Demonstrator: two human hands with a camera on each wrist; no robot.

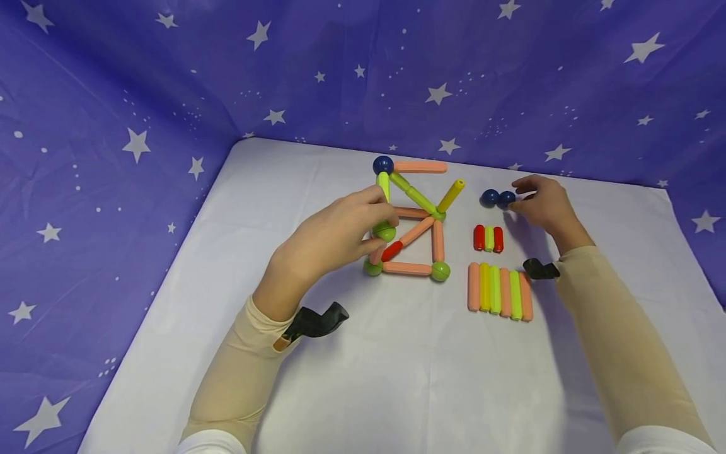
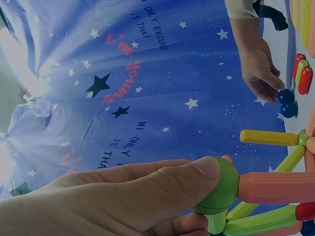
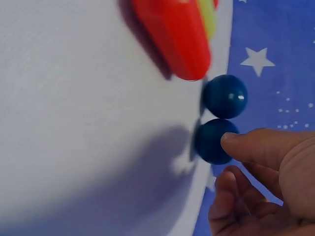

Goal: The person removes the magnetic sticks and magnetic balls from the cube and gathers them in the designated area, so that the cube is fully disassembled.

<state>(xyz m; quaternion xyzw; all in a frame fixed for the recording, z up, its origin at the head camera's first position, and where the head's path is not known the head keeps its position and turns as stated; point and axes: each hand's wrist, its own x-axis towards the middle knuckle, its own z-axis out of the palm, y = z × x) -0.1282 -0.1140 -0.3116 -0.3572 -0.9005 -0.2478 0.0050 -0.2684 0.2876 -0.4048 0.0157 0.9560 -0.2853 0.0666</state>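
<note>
My left hand grips a green ball at an upper joint of a frame built from rods and balls. A pink rod runs from that ball in the left wrist view. At the back right, my right hand is beside a pair of dark blue balls that lie together. Its thumb overlaps the nearer blue ball in the right wrist view, while the other fingers lie loosely bent below it. The farther blue ball sits against the first. A yellow rod sticks up from the frame's green joint.
Short red and light green rods lie in a row before the blue balls. Nearer stands a row of several longer pink, yellow and green rods. A blue ball with a pink rod forms the frame's far end. Starry blue cloth walls the white table.
</note>
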